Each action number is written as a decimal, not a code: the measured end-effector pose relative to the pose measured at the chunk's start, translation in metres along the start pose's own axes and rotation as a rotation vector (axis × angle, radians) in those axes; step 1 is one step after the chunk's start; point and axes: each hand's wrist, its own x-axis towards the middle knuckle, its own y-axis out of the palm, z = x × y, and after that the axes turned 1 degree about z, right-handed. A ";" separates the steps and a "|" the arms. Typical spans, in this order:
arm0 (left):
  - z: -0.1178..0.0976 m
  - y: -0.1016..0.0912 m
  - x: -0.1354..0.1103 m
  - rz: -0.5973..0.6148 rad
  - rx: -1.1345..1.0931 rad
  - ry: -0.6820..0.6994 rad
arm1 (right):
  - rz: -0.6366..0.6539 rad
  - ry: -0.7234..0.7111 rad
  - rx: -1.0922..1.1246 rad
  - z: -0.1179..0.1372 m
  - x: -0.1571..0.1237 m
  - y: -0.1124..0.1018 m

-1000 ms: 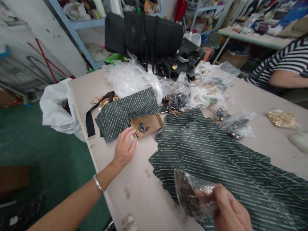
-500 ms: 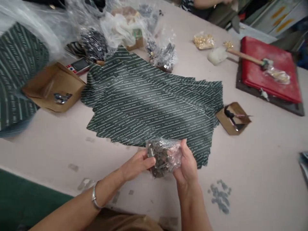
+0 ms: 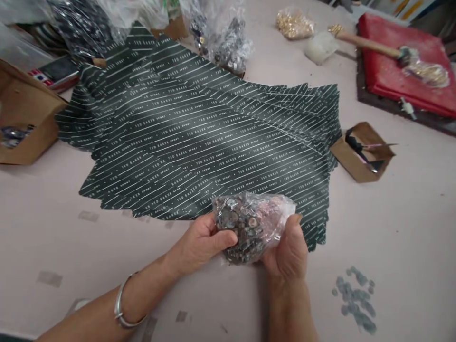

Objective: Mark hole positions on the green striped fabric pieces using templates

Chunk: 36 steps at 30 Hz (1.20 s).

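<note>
A clear plastic bag of small dark metal pieces (image 3: 249, 223) is held up between both my hands, just above the near edge of a stack of dark green striped printed sheets (image 3: 199, 137). My left hand (image 3: 203, 242) grips the bag's left side with thumb on top. My right hand (image 3: 290, 249) cups the bag from the right and below, fingers closed round it. A silver bangle sits on my left wrist.
A brown cardboard tray (image 3: 21, 123) with a few dark pieces is at the left. A smaller cardboard tray (image 3: 361, 152) with tools lies right of the sheets. A red pad (image 3: 402, 71) with a wooden-handled hammer is far right. Bags of hardware (image 3: 221, 42) crowd the back.
My left hand left the cardboard tray and joined the right on the bag. My view swung right and down, closer to the sheets. The bag now sits between both hands.
</note>
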 end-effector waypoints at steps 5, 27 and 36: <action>0.000 0.002 -0.005 0.009 -0.001 0.013 | 0.038 -0.008 -0.073 -0.005 -0.008 -0.002; -0.011 -0.014 -0.021 0.121 0.432 0.159 | 0.102 -0.508 -0.269 -0.017 -0.017 0.003; -0.015 0.007 -0.044 0.049 0.493 0.655 | 0.348 -1.130 -0.970 -0.008 -0.068 0.021</action>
